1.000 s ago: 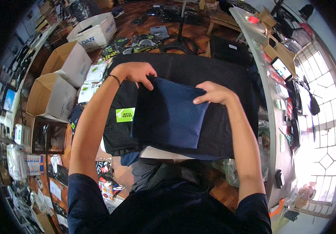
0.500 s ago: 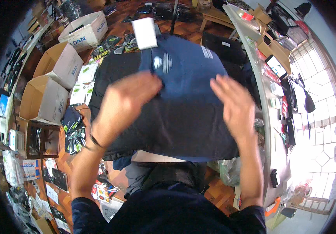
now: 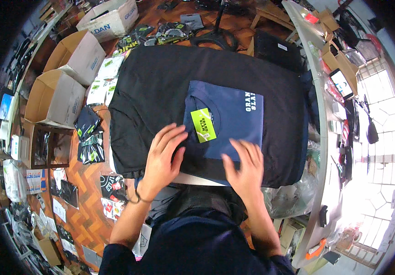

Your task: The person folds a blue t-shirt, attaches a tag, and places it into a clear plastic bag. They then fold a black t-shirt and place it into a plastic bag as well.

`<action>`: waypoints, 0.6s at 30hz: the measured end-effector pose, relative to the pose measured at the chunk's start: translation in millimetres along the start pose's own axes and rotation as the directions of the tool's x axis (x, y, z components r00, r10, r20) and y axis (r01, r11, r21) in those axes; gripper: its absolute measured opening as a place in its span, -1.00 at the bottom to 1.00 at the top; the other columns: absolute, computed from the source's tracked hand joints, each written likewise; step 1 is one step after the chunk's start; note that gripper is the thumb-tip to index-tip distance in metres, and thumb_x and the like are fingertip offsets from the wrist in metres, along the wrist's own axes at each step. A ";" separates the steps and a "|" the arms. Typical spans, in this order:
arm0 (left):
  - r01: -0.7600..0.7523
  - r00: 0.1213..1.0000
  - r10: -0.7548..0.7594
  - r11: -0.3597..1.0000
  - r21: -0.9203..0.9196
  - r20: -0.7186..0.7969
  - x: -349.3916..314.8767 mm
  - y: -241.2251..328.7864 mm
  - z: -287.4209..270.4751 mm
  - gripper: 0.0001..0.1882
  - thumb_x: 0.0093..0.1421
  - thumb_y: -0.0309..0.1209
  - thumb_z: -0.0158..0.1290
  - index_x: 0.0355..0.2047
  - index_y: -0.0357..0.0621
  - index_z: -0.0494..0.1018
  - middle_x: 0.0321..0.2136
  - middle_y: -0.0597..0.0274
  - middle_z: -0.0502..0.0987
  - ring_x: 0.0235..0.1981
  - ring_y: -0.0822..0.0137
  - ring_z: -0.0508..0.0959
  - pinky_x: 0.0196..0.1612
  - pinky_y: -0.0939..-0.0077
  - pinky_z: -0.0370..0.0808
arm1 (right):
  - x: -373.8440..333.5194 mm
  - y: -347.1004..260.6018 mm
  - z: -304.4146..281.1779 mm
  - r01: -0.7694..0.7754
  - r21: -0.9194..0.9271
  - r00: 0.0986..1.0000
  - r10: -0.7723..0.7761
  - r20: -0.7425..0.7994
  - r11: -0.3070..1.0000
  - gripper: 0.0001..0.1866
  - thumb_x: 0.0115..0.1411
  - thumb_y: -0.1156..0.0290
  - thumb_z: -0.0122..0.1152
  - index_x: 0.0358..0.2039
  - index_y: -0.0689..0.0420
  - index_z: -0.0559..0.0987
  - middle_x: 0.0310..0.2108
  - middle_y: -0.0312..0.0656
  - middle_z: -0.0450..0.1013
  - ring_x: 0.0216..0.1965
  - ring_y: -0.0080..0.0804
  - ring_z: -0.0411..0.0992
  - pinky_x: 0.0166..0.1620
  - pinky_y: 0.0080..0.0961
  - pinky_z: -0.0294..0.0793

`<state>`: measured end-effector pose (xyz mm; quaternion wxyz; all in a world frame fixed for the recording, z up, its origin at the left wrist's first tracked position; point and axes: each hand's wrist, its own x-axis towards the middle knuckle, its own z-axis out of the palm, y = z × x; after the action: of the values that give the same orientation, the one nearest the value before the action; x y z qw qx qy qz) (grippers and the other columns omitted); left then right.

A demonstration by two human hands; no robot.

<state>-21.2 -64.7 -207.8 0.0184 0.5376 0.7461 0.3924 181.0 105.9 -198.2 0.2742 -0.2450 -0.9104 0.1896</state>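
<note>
A navy T-shirt, folded into a neat rectangle, lies on a black cloth in front of me. White lettering is printed near its far right corner. From its round collar hangs a bright green tag, lying face up on the shirt. My left hand is open beside the shirt's near left corner, with fingers spread over the black cloth. My right hand is open too, its fingertips over the shirt's near edge; whether they touch it I cannot tell. Neither hand holds anything.
Open cardboard boxes stand on the left, near several bagged garments and white packets. A long white table crowded with goods runs along my right. Behind the cloth stands a black pole on a round base.
The navy shirt now lies flat and nearer to me, turned so the tag's green side shows instead of white. Both hands have drawn back toward me. My view has shifted too.
</note>
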 end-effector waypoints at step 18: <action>0.053 0.992 -0.080 0.966 0.253 0.101 19.7 -5.1 26.1 -0.29 0.30 -0.30 0.16 0.42 -0.23 0.27 0.40 -0.19 0.31 0.43 -0.21 0.26 0.47 -0.15 0.13 | 107.6 48.8 17.2 0.084 -0.096 0.973 -0.061 0.224 0.992 -0.34 0.07 0.40 0.46 0.25 0.05 0.56 0.26 -0.09 0.40 0.31 -0.04 0.29 0.35 0.07 0.22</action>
<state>-21.8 -34.4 -221.2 0.0050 0.5312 0.8050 0.2642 109.0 200.8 -191.2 0.1648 -0.2029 -0.9523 0.1575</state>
